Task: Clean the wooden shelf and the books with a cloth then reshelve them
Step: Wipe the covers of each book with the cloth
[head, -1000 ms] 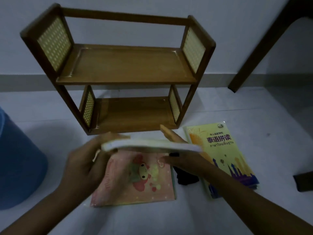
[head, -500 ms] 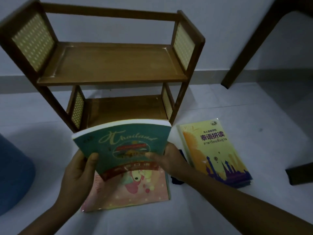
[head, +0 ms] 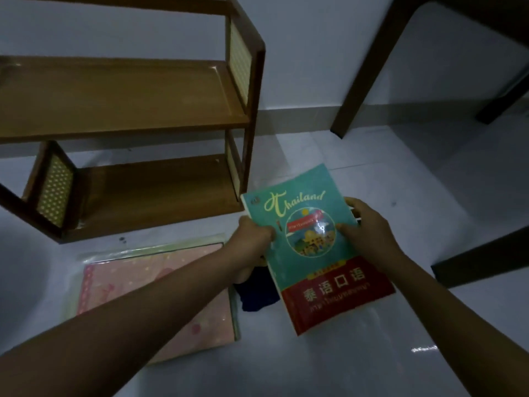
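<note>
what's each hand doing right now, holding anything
Left hand: grips the left edge of the Thailand book.
Right hand: holds the same book's right edge, thumb on the cover.

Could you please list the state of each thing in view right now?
Shelf: upright, both tiers bare.
Teal book: cover up, gripped by both hands.
Left hand: grips its left edge.
Right hand: grips its right edge.
Pink book: flat on floor.
Dark cloth: crumpled on floor.
</note>
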`<state>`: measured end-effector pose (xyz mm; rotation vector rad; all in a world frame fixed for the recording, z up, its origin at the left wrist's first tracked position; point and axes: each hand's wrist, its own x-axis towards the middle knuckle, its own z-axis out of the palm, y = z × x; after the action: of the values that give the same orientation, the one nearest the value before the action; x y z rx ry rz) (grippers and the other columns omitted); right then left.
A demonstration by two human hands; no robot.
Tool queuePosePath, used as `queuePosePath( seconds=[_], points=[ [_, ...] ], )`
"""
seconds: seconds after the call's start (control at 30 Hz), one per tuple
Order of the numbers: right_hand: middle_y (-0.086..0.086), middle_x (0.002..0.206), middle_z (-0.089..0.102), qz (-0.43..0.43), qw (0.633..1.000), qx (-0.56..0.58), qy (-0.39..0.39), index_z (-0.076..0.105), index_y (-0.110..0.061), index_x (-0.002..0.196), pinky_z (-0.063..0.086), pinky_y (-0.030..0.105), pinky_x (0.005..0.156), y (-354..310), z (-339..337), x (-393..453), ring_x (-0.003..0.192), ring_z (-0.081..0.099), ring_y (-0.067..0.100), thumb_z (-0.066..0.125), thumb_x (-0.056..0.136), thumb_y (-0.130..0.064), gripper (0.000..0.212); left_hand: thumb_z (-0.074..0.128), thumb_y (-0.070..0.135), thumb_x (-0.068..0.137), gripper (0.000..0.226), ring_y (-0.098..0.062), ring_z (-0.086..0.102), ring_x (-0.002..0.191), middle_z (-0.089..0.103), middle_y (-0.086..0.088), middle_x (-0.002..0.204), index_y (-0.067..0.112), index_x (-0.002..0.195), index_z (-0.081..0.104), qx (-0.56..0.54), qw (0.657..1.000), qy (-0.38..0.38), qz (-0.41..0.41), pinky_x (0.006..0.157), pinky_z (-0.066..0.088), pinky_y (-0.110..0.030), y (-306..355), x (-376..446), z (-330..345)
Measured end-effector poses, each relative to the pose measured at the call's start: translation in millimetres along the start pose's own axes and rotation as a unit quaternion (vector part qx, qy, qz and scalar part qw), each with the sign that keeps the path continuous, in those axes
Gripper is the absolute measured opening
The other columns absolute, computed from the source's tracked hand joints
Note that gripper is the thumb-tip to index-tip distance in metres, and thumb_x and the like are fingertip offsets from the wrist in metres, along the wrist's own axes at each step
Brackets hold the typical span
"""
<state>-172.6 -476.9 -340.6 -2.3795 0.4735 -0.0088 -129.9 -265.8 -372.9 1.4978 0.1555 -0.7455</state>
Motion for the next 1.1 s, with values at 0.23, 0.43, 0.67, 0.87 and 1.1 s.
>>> queuePosePath(
  seconds=[0.23, 0.43, 0.67, 0.87, 1.1],
  points=[
    [0.013, 0.110, 0.065, 0.046, 0.996, -0.067, -0.023, 0.057, -0.010, 0.117, 0.050, 0.035, 0.074, 57, 27, 36, 0.089, 0.059, 0.027, 0.054, 0.087, -0.007, 0.031, 0.045, -0.003, 0.089, 0.026, -0.026, 0.067, 0.095, 0.069, -0.006, 0.101, 0.016, 0.095, 0.061, 0.011, 1.000, 0.017, 0.019, 0.089, 0.054, -0.040, -21, 40, 26],
    [0.014, 0.133, 0.050, -0.091, 0.985, -0.144, -0.004, 0.048, -0.009, 0.134, 0.043, 0.041, 0.101, 47, 66, 14, 0.123, 0.048, 0.031, 0.060, 0.085, -0.011, 0.050, 0.053, 0.012, 0.094, 0.057, -0.005, 0.039, 0.119, 0.037, 0.017, 0.129, 0.018, 0.146, 0.031, 0.276, 0.954, 0.048, 0.111, 0.093, 0.035, -0.020, -27, 25, -26],
    [0.010, 0.158, 0.010, -0.216, 0.931, -0.215, -0.200, 0.013, -0.029, 0.150, 0.019, 0.050, 0.116, 16, 167, -59, 0.145, 0.006, 0.035, 0.056, 0.081, -0.035, 0.080, 0.054, 0.072, 0.072, 0.109, -0.017, 0.012, 0.144, 0.003, 0.003, 0.155, 0.015, 0.151, 0.007, 0.502, 0.853, 0.074, 0.124, 0.116, 0.020, -0.038, -58, -47, -172],
    [0.009, 0.117, 0.055, -0.141, 0.989, -0.011, -0.034, 0.051, -0.015, 0.125, 0.044, 0.038, 0.092, -18, 172, -16, 0.106, 0.052, 0.026, 0.051, 0.078, -0.017, 0.046, 0.045, 0.095, 0.052, 0.145, -0.017, -0.028, 0.141, -0.037, 0.001, 0.147, 0.008, 0.135, -0.037, 0.658, 0.752, -0.024, -0.008, 0.114, -0.012, -0.038, -103, -91, -277],
    [0.007, 0.141, 0.046, -0.331, 0.909, -0.230, -0.109, 0.043, -0.020, 0.135, 0.043, 0.050, 0.093, -55, 247, -95, 0.116, 0.049, 0.038, 0.042, 0.081, -0.021, 0.054, 0.055, 0.087, 0.057, 0.139, -0.019, -0.031, 0.141, -0.038, 0.002, 0.150, 0.020, 0.143, -0.030, 0.679, 0.728, -0.015, 0.094, 0.114, -0.016, -0.043, -131, -92, -288]
  ],
)
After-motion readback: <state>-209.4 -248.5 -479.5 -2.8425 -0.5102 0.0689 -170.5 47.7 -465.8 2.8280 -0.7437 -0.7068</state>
